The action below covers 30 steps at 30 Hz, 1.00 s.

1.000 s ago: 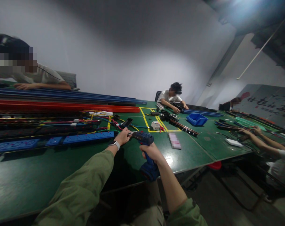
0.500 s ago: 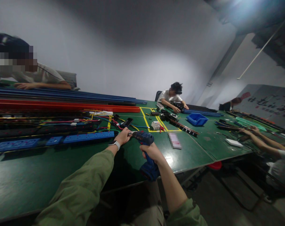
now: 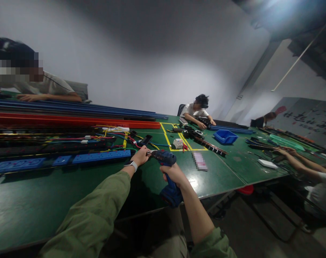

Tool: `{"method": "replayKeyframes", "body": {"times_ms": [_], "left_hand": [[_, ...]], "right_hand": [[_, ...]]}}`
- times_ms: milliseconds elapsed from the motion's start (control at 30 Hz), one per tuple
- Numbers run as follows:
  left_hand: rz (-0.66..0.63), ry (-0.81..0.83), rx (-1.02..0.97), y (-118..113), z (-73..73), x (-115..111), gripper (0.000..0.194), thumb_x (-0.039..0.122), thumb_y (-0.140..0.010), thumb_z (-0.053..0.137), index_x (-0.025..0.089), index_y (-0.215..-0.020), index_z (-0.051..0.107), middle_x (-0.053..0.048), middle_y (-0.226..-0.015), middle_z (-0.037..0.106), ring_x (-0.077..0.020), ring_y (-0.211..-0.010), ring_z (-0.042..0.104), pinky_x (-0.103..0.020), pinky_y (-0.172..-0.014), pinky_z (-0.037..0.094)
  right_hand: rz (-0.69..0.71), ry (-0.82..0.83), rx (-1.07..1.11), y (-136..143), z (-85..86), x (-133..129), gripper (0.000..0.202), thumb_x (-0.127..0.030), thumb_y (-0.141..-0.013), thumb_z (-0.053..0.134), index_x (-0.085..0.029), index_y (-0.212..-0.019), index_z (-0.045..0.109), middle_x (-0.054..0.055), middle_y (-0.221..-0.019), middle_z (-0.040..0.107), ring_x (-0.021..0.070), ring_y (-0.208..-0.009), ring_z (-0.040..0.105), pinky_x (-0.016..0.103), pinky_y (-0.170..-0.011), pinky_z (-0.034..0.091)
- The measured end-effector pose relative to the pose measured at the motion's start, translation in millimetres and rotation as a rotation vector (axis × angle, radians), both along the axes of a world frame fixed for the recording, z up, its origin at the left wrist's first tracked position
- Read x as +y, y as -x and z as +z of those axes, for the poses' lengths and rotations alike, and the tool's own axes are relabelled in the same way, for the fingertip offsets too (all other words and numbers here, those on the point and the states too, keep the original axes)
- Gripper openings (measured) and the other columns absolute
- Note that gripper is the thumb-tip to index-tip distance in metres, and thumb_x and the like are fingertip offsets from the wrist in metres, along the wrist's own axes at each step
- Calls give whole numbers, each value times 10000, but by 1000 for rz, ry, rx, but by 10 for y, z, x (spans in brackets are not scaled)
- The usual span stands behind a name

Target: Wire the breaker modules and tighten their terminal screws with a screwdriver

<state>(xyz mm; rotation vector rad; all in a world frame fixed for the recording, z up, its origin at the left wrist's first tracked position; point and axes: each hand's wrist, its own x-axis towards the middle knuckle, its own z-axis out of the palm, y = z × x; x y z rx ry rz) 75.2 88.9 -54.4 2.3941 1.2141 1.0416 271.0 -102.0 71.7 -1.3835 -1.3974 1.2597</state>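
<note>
My right hand (image 3: 175, 174) is wrapped round the handle of a blue cordless drill (image 3: 164, 157), which is held level above the table's near edge and points left. At the drill's front end, my left hand (image 3: 140, 155) has its fingers closed near the bit. What they pinch there is too small to make out. Just beyond my left hand lie a small black rectangular part (image 3: 146, 139) and several coloured wires (image 3: 119, 133). A blue socket strip (image 3: 102, 156) stretches to the left of that hand.
A red rail (image 3: 71, 120) and blue rails run along the left side of the green table (image 3: 219, 179). Right of the drill lie a white terminal block (image 3: 178, 143), a phone-like slab (image 3: 199, 161) and a blue bin (image 3: 225, 137). Other people work around the table.
</note>
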Motion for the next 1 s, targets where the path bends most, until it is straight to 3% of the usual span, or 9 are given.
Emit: {"method": "replayKeyframes", "body": {"times_ms": [1000], "left_hand": [[7, 16, -16, -2, -13, 20, 214, 257, -851, 609, 187, -1027, 709, -66, -1058, 562, -170, -879, 589, -337, -926, 507]], "right_hand": [[-6, 29, 3, -13, -11, 17, 97, -192, -700, 596, -183, -791, 564, -64, -458, 500, 104, -381, 481, 205, -416, 351]]}}
